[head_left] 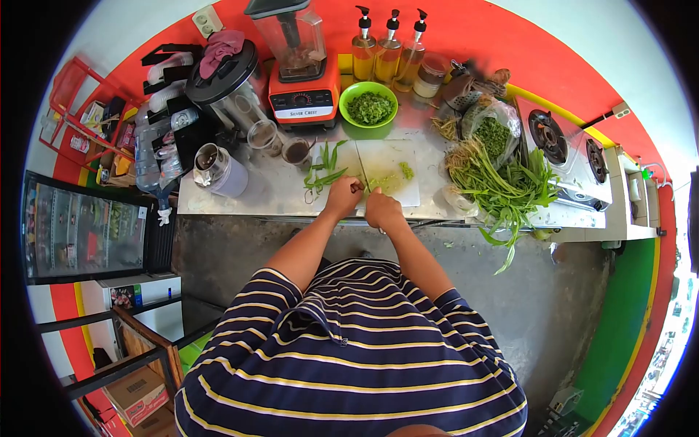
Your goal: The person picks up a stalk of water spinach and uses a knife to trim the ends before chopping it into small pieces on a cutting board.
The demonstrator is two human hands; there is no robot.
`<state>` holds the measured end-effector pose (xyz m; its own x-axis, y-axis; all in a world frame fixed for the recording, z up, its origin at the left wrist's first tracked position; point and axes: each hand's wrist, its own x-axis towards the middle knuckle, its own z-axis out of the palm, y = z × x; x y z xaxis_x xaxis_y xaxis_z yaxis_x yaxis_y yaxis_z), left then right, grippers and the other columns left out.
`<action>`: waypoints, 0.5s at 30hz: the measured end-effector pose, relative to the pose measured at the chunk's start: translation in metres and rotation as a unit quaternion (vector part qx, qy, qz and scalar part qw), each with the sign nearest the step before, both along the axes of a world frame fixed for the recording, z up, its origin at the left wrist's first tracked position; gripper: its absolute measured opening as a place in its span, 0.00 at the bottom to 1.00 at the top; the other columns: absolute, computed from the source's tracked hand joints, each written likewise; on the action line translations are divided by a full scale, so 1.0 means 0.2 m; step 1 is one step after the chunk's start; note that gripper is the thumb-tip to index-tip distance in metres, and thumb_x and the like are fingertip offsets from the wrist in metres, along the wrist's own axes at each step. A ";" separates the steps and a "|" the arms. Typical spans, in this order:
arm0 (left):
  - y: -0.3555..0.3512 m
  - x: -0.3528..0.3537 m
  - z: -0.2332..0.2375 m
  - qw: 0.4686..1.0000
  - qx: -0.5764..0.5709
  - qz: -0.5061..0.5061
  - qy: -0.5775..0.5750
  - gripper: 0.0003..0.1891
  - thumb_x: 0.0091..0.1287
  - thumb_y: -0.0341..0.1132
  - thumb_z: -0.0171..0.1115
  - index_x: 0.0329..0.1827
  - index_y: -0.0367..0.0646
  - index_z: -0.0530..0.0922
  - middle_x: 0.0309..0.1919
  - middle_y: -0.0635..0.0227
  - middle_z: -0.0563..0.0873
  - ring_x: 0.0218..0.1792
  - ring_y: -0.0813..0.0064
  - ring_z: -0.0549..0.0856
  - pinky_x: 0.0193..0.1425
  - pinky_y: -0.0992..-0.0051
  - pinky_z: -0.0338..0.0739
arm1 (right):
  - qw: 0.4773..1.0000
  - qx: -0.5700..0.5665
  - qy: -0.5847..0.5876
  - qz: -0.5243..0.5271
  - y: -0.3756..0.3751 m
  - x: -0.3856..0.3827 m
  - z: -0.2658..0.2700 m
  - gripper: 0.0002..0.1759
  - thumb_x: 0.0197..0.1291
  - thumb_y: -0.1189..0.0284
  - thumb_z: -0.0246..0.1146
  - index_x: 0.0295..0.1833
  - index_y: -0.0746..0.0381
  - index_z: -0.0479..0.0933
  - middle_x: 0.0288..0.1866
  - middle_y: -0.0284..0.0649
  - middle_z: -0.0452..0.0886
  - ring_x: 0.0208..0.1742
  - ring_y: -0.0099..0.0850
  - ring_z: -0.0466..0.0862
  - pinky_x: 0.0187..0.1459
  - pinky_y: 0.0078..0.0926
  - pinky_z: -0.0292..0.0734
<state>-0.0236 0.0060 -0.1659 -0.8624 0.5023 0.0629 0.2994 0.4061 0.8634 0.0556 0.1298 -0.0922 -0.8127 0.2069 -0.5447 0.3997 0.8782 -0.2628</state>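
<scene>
A white cutting board lies near the front edge of the metal counter. My right hand is closed round the handle of a knife, whose thin blade points away from me across the board. Just left of the blade, my left hand has its fingers curled in on the board, pressing the leafy greens. Long green leaves stick out beyond that hand to the left. Finely cut pale green pieces are spread right of the blade, with a small heap farther right.
Behind the board stand a green bowl of chopped leaves, a red blender and pump bottles. Cups and a metal-topped container are at left. A large bunch of greens overhangs the counter at right, before a stove.
</scene>
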 end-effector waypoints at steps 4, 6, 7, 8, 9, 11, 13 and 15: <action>0.00 -0.03 0.00 1.000 -0.007 -0.009 0.000 0.05 0.54 0.26 0.68 0.33 0.39 0.87 0.30 0.60 0.86 0.32 0.65 0.87 0.42 0.68 0.81 | 1.000 -0.017 0.000 -0.003 -0.02 0.01 -0.02 0.23 0.63 0.72 0.60 0.60 0.73 0.67 0.50 0.61 0.86 0.55 0.55 0.87 0.58 0.44 0.82; 0.01 -0.05 0.00 0.999 -0.035 -0.007 -0.015 0.05 0.53 0.26 0.68 0.32 0.40 0.88 0.29 0.60 0.87 0.32 0.65 0.88 0.42 0.68 0.82 | 1.000 -0.006 0.004 -0.007 -0.05 0.00 -0.04 0.23 0.63 0.72 0.60 0.60 0.73 0.67 0.50 0.61 0.86 0.55 0.55 0.87 0.58 0.43 0.82; 0.02 -0.06 0.01 0.998 -0.063 -0.008 -0.030 0.05 0.53 0.26 0.67 0.32 0.40 0.88 0.28 0.59 0.89 0.32 0.64 0.89 0.42 0.68 0.83 | 1.000 0.007 0.007 -0.012 -0.05 0.00 -0.04 0.23 0.63 0.72 0.59 0.60 0.73 0.67 0.50 0.62 0.86 0.55 0.55 0.87 0.58 0.43 0.82; 0.04 -0.07 0.01 0.997 -0.063 -0.007 -0.032 0.05 0.53 0.26 0.67 0.32 0.40 0.88 0.28 0.59 0.89 0.32 0.64 0.89 0.42 0.68 0.83 | 1.000 0.007 0.005 -0.011 -0.04 -0.01 -0.03 0.23 0.63 0.72 0.59 0.60 0.73 0.67 0.50 0.62 0.86 0.55 0.55 0.87 0.58 0.43 0.82; 0.04 -0.08 0.02 0.995 -0.086 -0.007 -0.047 0.06 0.52 0.25 0.67 0.32 0.40 0.89 0.28 0.59 0.90 0.32 0.64 0.90 0.42 0.68 0.83 | 1.000 0.008 -0.002 0.004 -0.03 -0.03 -0.02 0.22 0.63 0.72 0.59 0.59 0.72 0.67 0.51 0.61 0.86 0.55 0.55 0.87 0.58 0.44 0.82; 0.06 -0.10 0.03 0.992 -0.109 -0.005 -0.059 0.07 0.52 0.25 0.67 0.32 0.41 0.90 0.28 0.58 0.90 0.32 0.63 0.90 0.42 0.68 0.84 | 1.000 0.010 -0.005 0.020 -0.03 -0.04 0.01 0.22 0.63 0.72 0.60 0.59 0.72 0.67 0.51 0.61 0.86 0.55 0.55 0.88 0.57 0.44 0.82; 0.05 -0.10 0.04 0.991 -0.120 -0.008 -0.066 0.07 0.51 0.26 0.68 0.33 0.41 0.90 0.30 0.56 0.91 0.33 0.62 0.91 0.44 0.68 0.84 | 1.000 0.006 0.005 -0.006 -0.05 0.00 0.01 0.21 0.63 0.73 0.60 0.58 0.72 0.67 0.51 0.61 0.86 0.54 0.55 0.88 0.57 0.45 0.82; 0.05 -0.10 0.04 0.990 -0.117 0.002 -0.074 0.07 0.51 0.26 0.68 0.33 0.41 0.90 0.29 0.56 0.91 0.33 0.62 0.91 0.44 0.68 0.84 | 1.000 0.004 0.004 -0.009 -0.06 0.01 0.00 0.21 0.63 0.73 0.60 0.58 0.72 0.67 0.51 0.61 0.86 0.54 0.55 0.88 0.57 0.45 0.82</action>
